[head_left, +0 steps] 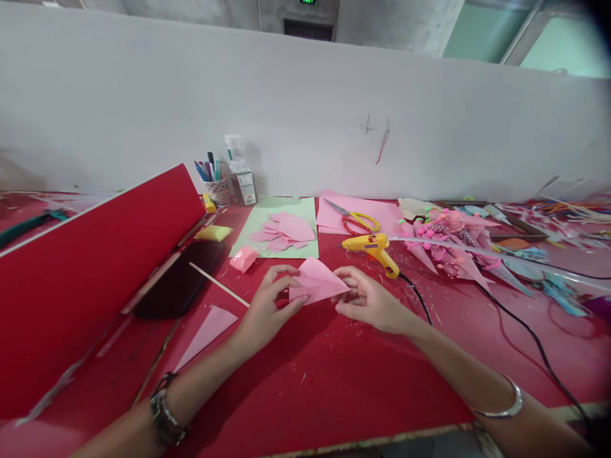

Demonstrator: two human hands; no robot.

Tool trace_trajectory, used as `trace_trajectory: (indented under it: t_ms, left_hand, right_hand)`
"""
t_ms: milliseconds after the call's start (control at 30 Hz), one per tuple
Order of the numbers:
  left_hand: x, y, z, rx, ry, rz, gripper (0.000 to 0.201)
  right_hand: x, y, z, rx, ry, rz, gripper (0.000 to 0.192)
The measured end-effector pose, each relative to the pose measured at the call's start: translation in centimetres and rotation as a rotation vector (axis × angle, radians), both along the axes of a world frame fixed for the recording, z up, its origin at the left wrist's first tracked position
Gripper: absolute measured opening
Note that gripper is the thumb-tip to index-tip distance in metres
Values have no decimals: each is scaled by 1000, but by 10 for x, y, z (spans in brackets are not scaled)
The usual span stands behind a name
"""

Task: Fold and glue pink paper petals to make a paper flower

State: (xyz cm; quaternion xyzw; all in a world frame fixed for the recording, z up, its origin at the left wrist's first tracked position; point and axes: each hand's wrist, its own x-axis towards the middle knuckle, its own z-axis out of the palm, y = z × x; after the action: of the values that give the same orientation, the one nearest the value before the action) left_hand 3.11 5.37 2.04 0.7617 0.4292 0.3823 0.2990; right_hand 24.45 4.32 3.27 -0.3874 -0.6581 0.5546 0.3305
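Between my hands, just above the red tabletop, is a piece of pink paper [317, 283] rolled or folded to a point on the right. My left hand [274, 302] pinches its wide left side between thumb and fingers. My right hand [363, 298] has its curled fingers at the pointed end. Left of my left hand lie a thin wooden stick [217, 283] and a pink paper triangle [207, 334]. A yellow hot glue gun [375, 249] rests beyond my right hand. Pink paper petals [289, 230] lie on a pale green sheet [243, 222] behind the folded paper.
Scissors [367, 221] lie on pink sheets [329, 207]. Finished pink paper cones [449, 238] are heaped at the right, near the glue gun's black cable [520, 318]. A tilted red board [95, 273] stands left, beside a dark phone [167, 299]. A pen cup [218, 191] and bottle [243, 178] stand behind.
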Motion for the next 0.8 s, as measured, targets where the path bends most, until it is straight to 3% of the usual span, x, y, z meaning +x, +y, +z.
trace_trajectory:
  t_ms: [133, 267, 400, 500, 800]
  left_hand:
    - [3, 0, 1, -122, -106, 54, 12]
    - [4, 2, -1, -306, -301, -16, 31]
    - [4, 1, 1, -422, -375, -93, 50]
    - [4, 0, 2, -471, -342, -115, 48]
    - [6, -4, 0, -471, -299, -145, 44]
  right_hand:
    - [-1, 2, 1, -62, 92, 19, 32]
    - [-1, 4, -3, -194, 217, 29, 30]
    - [-3, 3, -7, -297, 250, -13, 25]
    - [-5, 2, -7, -286, 185, -18, 18]
    - [-6, -1, -2, -222, -25, 88, 21]
